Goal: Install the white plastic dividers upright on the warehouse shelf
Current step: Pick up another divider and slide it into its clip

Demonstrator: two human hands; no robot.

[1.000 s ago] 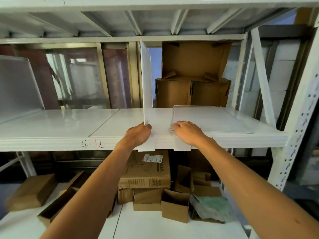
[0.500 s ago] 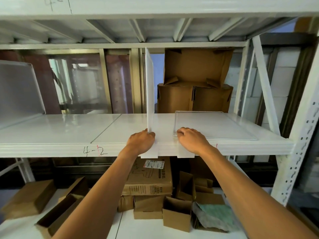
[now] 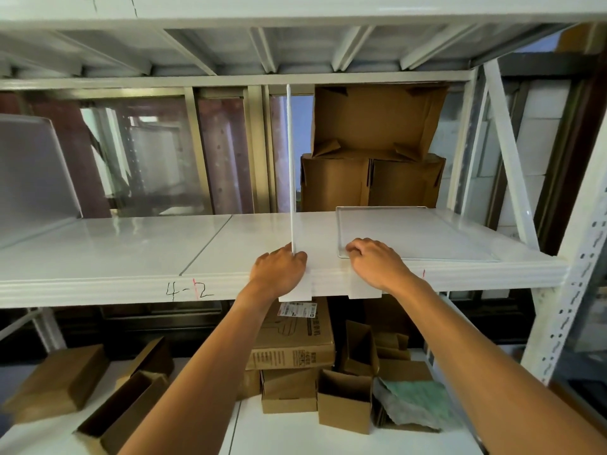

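A white plastic divider (image 3: 291, 159) stands upright on the white shelf (image 3: 131, 244), seen edge-on, its front tab hanging over the shelf lip. My left hand (image 3: 279, 272) grips its bottom front corner. A second divider (image 3: 410, 234) lies flat on the shelf to the right, its tab also over the lip. My right hand (image 3: 374, 261) rests on its near left corner with fingers curled on the edge. A third upright divider (image 3: 33, 178) stands at the far left.
Brown cardboard boxes (image 3: 371, 152) are stacked behind the shelf. More boxes (image 3: 292, 343) and open cartons lie on the level below. The white perforated upright (image 3: 568, 290) and a diagonal brace (image 3: 509, 152) bound the right side. "4-2" (image 3: 189, 290) is written on the shelf lip.
The upright divider now appears edge-on rather than angled, and the view has shifted down so the shelf sits lower in frame. Both hands stay at the same spots.
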